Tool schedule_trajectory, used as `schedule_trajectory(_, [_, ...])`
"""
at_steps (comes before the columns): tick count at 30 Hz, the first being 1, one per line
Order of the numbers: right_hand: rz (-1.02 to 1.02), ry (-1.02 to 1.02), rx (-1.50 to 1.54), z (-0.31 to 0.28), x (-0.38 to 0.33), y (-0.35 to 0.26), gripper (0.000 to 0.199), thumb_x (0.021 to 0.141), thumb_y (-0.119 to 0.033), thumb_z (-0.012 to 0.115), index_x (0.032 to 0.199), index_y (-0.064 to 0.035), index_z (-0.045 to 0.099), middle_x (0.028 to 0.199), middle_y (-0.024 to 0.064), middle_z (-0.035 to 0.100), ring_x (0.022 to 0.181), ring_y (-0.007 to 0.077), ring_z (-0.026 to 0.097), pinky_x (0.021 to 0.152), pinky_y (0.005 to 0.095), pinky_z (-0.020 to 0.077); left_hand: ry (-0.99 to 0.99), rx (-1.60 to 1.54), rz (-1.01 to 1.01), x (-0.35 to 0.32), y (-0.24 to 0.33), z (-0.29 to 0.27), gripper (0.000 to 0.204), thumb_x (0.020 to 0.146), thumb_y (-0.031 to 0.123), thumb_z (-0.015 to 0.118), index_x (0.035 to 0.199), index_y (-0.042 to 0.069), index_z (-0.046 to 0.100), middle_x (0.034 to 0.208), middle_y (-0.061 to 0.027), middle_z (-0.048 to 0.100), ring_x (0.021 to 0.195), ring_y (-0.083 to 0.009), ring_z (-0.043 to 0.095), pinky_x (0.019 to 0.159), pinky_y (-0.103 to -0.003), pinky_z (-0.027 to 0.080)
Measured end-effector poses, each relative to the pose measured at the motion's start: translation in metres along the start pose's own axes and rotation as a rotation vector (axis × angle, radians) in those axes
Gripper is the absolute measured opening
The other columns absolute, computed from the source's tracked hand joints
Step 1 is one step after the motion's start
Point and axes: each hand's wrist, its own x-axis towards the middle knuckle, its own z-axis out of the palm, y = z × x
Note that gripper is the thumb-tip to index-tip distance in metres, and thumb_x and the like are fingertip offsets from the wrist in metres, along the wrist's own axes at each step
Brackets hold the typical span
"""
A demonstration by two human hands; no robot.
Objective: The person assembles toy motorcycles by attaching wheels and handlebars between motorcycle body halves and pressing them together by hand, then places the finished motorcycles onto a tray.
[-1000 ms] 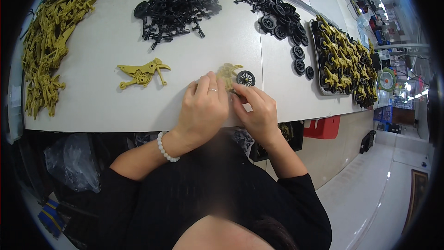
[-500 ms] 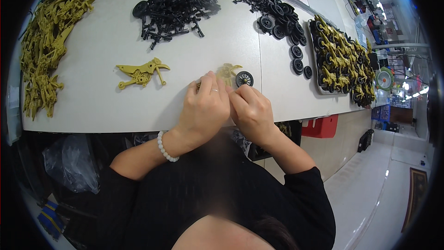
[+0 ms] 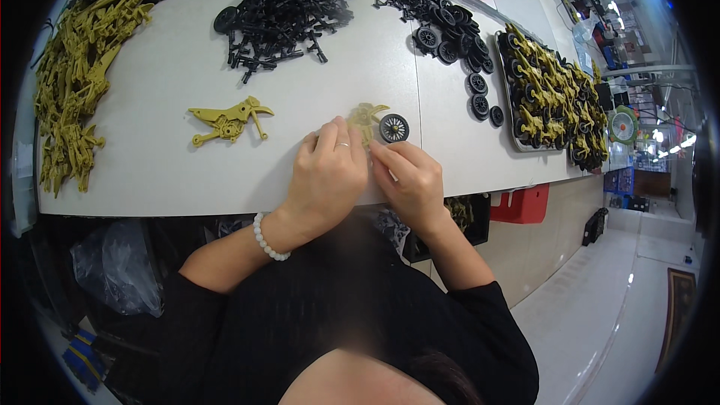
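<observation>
Left hand [image 3: 328,172] curled around yellow frame [image 3: 365,115], right hand [image 3: 411,181] bunched beside it, grip unclear, black spoked wheel [image 3: 394,128] adjacent

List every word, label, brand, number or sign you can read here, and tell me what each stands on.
None: no text is readable anywhere in this view.
Yellow part by the left hand: hazy and partly covered, no lettering readable.
Spoked black wheel: no marking I can make out.
Red stool: none readable.
Green fan and the things around it: too small and blurred to tell.
</observation>
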Motion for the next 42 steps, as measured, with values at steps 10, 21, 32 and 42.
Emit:
schedule_trajectory(10, [0.01,-0.148,-0.072,-0.008,0.004,-0.01,0.02,0.076,0.0,0.069,0.096,0.0003,0.066,0.073,0.0109,0.061,0.062,0.0254,0.061,0.056,0.0342,0.0496,-0.053,-0.025,-0.032,-0.002,-0.001,-0.007,0.026,0.075,0.006,0.063,0.097,-0.007,0.066,0.103,-0.0208,0.065,0.091,-0.0269,0.06,0.077,-0.038,0.052])
schedule_trajectory(21, [0.239,0.016,0.104,-0.042,-0.003,0.021,0.021,0.076,0.002,0.067,0.098,0.0001,0.067,0.067,0.0085,0.06,0.058,0.0181,0.058,0.056,0.0282,0.0472,-0.253,0.057,-0.305,-0.028,-0.105,-0.082,0.047,0.069,0.008,0.07,0.114,0.001,0.058,0.112,-0.0136,0.058,0.106,-0.0306,0.053,0.092,-0.04,0.043])
schedule_trajectory(32, [0.275,0.005,0.284,-0.037,0.001,0.036,0.021,0.082,0.001,0.067,0.102,0.0023,0.068,0.076,0.008,0.065,0.066,0.0122,0.059,0.062,0.0231,0.0464,-0.301,-0.3,-0.432,-0.006,-0.114,-0.084,0.028,0.065,0.005,0.07,0.09,-0.001,0.058,0.086,-0.0106,0.056,0.086,-0.0268,0.053,0.079,-0.035,0.046])
schedule_trajectory(42, [0.425,-0.055,0.501,-0.025,0.013,0.032,0.031,0.074,-0.004,0.074,0.103,-0.0006,0.067,0.082,0.007,0.065,0.072,0.0165,0.06,0.066,0.0283,0.0488,-0.32,-0.486,-0.15,0.026,-0.034,-0.038,0.031,0.066,0.007,0.071,0.094,0.002,0.059,0.091,-0.0085,0.056,0.09,-0.0255,0.053,0.082,-0.036,0.042])
